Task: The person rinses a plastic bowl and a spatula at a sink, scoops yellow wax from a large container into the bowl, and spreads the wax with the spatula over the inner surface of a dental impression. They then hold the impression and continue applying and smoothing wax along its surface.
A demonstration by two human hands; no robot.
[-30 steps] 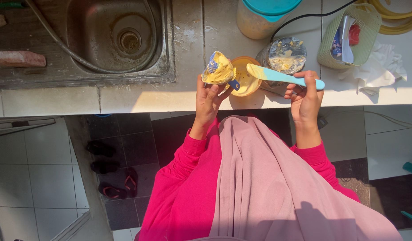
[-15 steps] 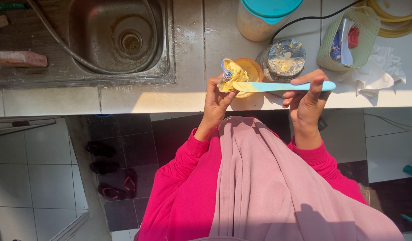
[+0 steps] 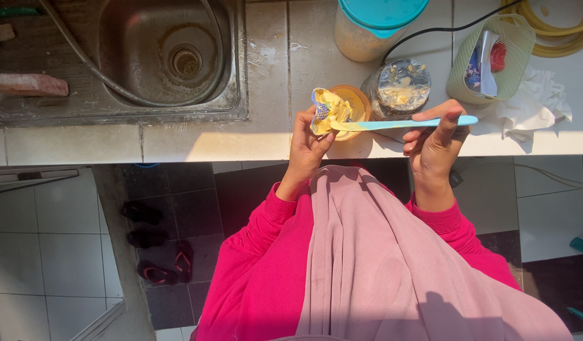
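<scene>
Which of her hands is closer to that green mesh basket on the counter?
The right hand, holding the spatula, sits just below-left of the green basket. The left hand, holding the wrapper, is farther left.

A crumpled wrapper [image 3: 328, 108], silver-blue outside and smeared yellow inside, sits in the upper middle of the frame, pinched in the left hand [image 3: 306, 144] just above the counter edge. To the upper right, inside a pale green perforated basket [image 3: 520, 38], stand two small packets: a flat sachet [image 3: 479, 63] in white, blue and dark colours leaning upright, and a red packet [image 3: 498, 55] just right of it, touching or nearly so. No labels, signs or screens can be made out elsewhere.
</scene>
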